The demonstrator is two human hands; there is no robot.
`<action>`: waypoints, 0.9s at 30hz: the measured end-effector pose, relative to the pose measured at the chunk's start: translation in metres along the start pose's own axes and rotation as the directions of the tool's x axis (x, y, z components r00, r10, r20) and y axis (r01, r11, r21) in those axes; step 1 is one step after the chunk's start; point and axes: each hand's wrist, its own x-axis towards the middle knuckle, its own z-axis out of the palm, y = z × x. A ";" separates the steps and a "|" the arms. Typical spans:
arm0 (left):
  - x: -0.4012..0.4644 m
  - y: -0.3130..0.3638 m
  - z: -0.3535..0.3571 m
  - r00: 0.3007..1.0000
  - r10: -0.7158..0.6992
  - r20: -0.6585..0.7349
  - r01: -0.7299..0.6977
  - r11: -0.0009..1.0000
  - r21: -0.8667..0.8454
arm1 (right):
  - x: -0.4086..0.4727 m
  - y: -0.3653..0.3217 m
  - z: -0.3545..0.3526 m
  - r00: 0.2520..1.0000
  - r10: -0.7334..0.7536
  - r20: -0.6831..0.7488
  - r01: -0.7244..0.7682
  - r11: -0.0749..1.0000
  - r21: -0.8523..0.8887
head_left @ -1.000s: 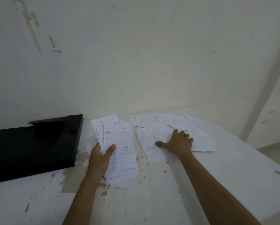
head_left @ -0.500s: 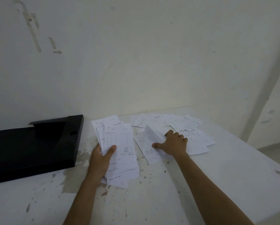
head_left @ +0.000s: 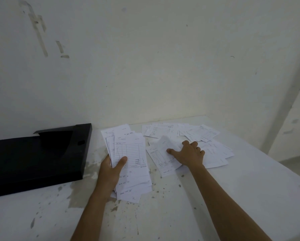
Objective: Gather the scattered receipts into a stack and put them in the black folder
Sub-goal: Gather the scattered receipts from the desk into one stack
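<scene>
The right hand (head_left: pixel 189 154) is now curling round a few loose receipts (head_left: pixel 164 153), lifting edges that lay flat a second ago. The left hand (head_left: pixel 111 169) is gripping the gathered stack (head_left: pixel 130 159) beside the black folder (head_left: pixel 36 157), which is waiting on the table (head_left: pixel 215 197).

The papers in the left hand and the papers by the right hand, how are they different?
The stack in the left hand is gathered, overlapping lengthwise; the loose receipts lie spread at many angles. The stack is gripped by the thumb; the right hand lifts only one loose sheet. Both are white printed slips.
</scene>
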 end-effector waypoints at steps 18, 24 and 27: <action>-0.005 0.013 0.007 0.999 0.013 0.041 -0.007 0.991 -0.131 | -0.014 0.017 -0.012 0.987 -0.067 -0.143 0.155 0.590 0.792; -0.010 0.022 0.008 0.991 -0.112 0.076 0.132 0.928 -0.348 | -0.038 0.004 -0.011 0.972 -0.181 -0.150 0.218 0.451 0.866; -0.010 0.022 0.005 0.987 -0.135 0.087 0.159 0.914 -0.374 | -0.046 -0.003 -0.012 0.954 -0.241 -0.180 0.274 0.444 0.853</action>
